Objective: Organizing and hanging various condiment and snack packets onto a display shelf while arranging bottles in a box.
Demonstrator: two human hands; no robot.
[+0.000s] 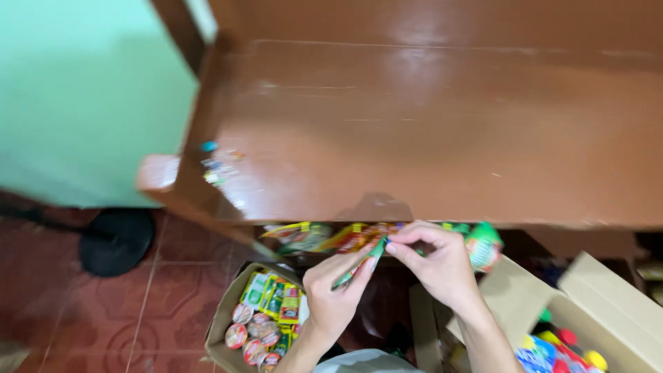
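Observation:
My left hand (336, 290) and my right hand (438, 261) meet just below the front edge of a brown wooden shelf (428, 131). Both pinch a thin green and red sachet strip (359, 265), the left at its lower end, the right at its upper end. Behind my hands, under the shelf edge, lie several more colourful snack packets (324, 236), and a green and red packet (483, 244) sits just right of my right hand.
An open cardboard box (222, 324) of small packets and round cups stands on the red tiled floor at lower left. A second box (608, 304) with bright bottles is at lower right. A black round stand base (116, 240) and a green wall (83, 97) are left.

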